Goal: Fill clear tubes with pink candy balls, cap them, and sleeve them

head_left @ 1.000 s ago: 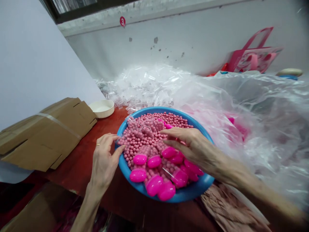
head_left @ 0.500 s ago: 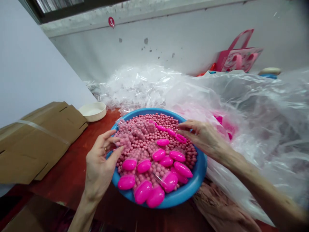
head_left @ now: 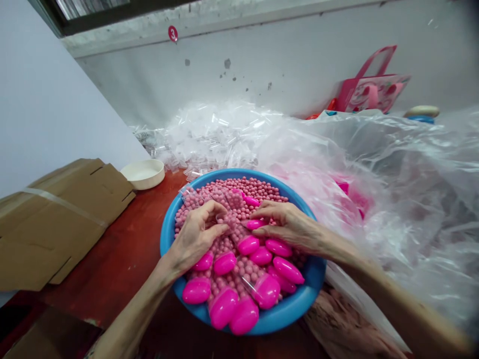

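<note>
Pink beads (head_left: 258, 187) fill a blue basin (head_left: 317, 279), along with several clear bead-filled containers that have bright pink caps (head_left: 223, 306). Over the basin's middle, my left hand (head_left: 200, 232) is closed on a clear container (head_left: 228, 218) with beads in it. My right hand (head_left: 284, 225), just to its right, pinches a bright pink cap (head_left: 255, 224) between thumb and fingers. Cap and container are close together; whether they touch is hard to tell. Another pink cap (head_left: 250, 200) lies on the beads behind my hands.
Folded cardboard (head_left: 67, 214) and a white round dish (head_left: 144, 174) are left of the basin. Small clear containers (head_left: 209, 134) are heaped behind it. Plastic sheeting (head_left: 419, 199) covers the right side, with a pink bag (head_left: 374, 92) at the wall.
My hands have moved inward towards each other. My left hand has closed on a clear container, and my right hand has taken a pink cap from the row on the beads.
</note>
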Tool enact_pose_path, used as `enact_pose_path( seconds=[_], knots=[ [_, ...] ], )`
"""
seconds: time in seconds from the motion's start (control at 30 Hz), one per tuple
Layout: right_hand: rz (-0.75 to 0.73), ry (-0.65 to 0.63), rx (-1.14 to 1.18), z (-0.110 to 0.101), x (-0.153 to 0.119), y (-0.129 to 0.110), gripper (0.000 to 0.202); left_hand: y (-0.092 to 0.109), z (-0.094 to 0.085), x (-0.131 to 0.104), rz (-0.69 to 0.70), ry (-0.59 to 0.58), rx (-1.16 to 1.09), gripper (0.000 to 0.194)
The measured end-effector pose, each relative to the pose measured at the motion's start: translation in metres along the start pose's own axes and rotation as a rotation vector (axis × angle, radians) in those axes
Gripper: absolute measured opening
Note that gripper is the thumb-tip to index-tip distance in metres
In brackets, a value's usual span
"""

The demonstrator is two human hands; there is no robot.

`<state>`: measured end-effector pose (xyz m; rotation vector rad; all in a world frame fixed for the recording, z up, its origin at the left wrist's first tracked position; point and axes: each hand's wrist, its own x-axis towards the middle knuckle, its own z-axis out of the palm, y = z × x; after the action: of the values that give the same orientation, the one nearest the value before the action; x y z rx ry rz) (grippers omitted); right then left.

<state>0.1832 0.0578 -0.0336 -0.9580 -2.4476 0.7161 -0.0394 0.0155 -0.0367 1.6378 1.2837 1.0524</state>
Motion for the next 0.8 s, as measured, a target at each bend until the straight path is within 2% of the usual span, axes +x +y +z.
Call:
enact_pose_path(
  seconds=[0.07, 0.13, 0.23, 0.4, 0.53, 0.67, 0.8],
  knots=[
    [0.028, 0.017, -0.001, -0.005, -0.001, 0.004, 0.028, -0.002, 0.0, -0.002, 0.005, 0.012, 0.0, 0.01],
    [0.09, 0.101, -0.049, -0.007, 0.0, 0.011, 0.034, -0.003, 0.0, -0.002, 0.015, 0.03, -0.001, 0.01],
    [0.157, 0.219, -0.151, 0.001, 0.005, 0.024, 0.026, -0.004, 0.0, -0.002, 0.022, 0.019, 0.009, 0.01],
    [0.194, 0.201, -0.123, 0.02, 0.01, 0.035, 0.016, -0.005, 0.0, -0.001, 0.024, -0.041, 0.057, 0.013],
    [0.256, 0.175, 0.055, 0.012, 0.013, 0.03, 0.017, -0.005, 0.001, -0.001, 0.012, -0.062, 0.055, 0.014],
    [0.316, 0.118, 0.38, -0.001, 0.013, 0.02, 0.029, -0.004, 0.001, 0.0, -0.004, -0.089, 0.027, 0.009],
    [0.404, 0.12, 0.708, -0.006, 0.012, 0.009, 0.034, -0.002, 0.003, 0.0, -0.006, -0.086, -0.016, 0.007]
  ],
)
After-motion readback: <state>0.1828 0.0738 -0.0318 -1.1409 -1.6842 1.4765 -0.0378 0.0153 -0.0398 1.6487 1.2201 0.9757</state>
